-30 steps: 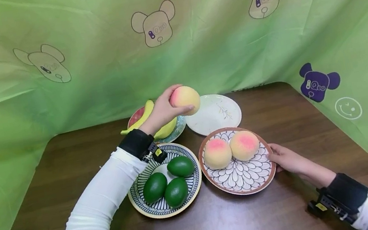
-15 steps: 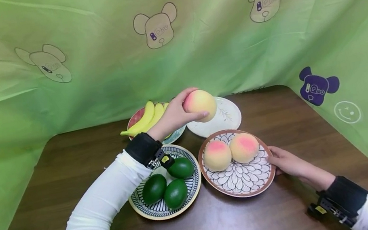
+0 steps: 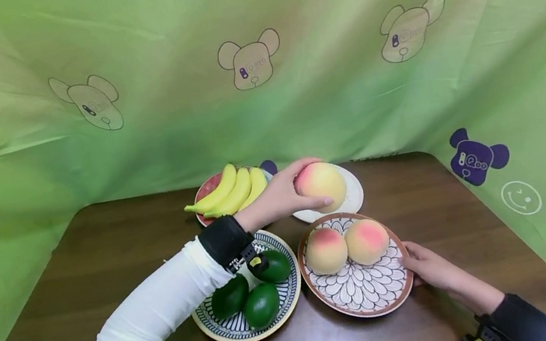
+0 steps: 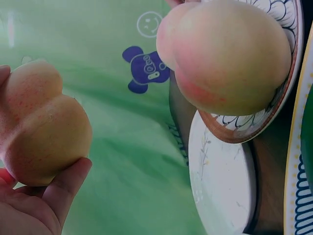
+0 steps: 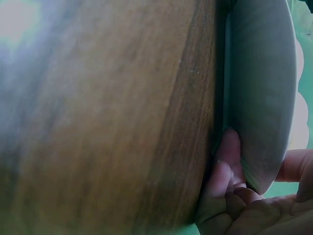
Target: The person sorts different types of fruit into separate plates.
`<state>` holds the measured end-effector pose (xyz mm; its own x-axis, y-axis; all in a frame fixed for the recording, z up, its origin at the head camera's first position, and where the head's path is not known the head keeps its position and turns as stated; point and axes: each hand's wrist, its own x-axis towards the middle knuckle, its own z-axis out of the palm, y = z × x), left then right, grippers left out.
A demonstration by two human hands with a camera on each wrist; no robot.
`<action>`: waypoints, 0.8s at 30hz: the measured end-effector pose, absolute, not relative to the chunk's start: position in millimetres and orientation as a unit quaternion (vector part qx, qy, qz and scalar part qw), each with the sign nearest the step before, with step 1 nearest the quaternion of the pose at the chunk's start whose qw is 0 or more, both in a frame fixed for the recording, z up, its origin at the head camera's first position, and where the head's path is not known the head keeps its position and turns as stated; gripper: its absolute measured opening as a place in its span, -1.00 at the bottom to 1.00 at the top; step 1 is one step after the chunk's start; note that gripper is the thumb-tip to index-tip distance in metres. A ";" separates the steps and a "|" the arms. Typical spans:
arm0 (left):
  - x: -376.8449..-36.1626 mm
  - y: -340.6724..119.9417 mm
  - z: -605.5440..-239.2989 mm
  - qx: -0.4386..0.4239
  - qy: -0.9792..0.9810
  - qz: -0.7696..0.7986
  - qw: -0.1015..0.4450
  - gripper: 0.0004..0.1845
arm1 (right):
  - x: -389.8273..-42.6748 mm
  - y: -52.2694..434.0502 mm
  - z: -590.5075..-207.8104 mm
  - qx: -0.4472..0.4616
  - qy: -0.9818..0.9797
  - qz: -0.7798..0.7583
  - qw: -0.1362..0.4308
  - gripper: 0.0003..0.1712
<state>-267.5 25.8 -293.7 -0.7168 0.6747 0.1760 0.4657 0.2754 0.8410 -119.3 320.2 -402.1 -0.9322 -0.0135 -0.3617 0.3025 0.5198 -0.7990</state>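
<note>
My left hand (image 3: 283, 196) holds a yellow-pink peach (image 3: 324, 186) between thumb and fingers. In the head view it overlaps the white plate (image 3: 351, 205); in the left wrist view the peach (image 4: 49, 129) shows its groove. Two more peaches (image 3: 326, 250) sit side by side on a brown-rimmed plate (image 3: 364, 300) with a petal pattern. My right hand (image 3: 430, 268) grips that plate's right rim. In the right wrist view, fingers (image 5: 229, 152) reach under the pale underside of the plate (image 5: 261, 83), with the thumb on the other side of the rim.
A blue-and-white patterned plate (image 3: 245, 339) bearing green avocados (image 3: 261, 306) touches the petal plate's left side. Behind it, bananas (image 3: 225, 194) lie on a red and blue plate (image 3: 205, 188). The brown table (image 3: 87, 300) ends at a green curtain (image 3: 160, 123).
My left hand has carried the peach rightward and nearer, from over the banana side to over the white plate. The right hand keeps its grip on the rim. The head view has tilted up.
</note>
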 end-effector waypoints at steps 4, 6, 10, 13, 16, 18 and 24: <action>-261.8 31.2 -292.5 0.382 0.789 0.469 0.109 -0.18 | -117.7 319.2 -404.2 0.095 0.858 -0.480 0.154 -0.32; -258.9 33.4 -293.0 0.392 0.790 0.457 0.110 -0.18 | -117.6 319.6 -404.0 0.098 0.858 -0.480 0.155 -0.32; -252.2 36.6 -294.8 0.409 0.784 0.452 0.119 -0.17 | -116.5 320.3 -403.9 0.095 0.854 -0.485 0.162 -0.32; -247.4 39.1 -295.8 0.411 0.779 0.457 0.129 -0.16 | -115.8 320.4 -403.5 0.100 0.853 -0.487 0.162 -0.32; -243.1 41.5 -296.4 0.412 0.777 0.456 0.136 -0.16 | -115.9 320.5 -402.6 0.101 0.856 -0.481 0.159 -0.32; -240.0 42.8 -296.6 0.415 0.777 0.452 0.140 -0.16 | -116.0 320.4 -402.0 0.103 0.859 -0.476 0.156 -0.32; -229.0 45.0 -299.2 0.434 0.776 0.432 0.151 -0.16 | -115.8 320.4 -403.5 0.095 0.856 -0.483 0.160 -0.32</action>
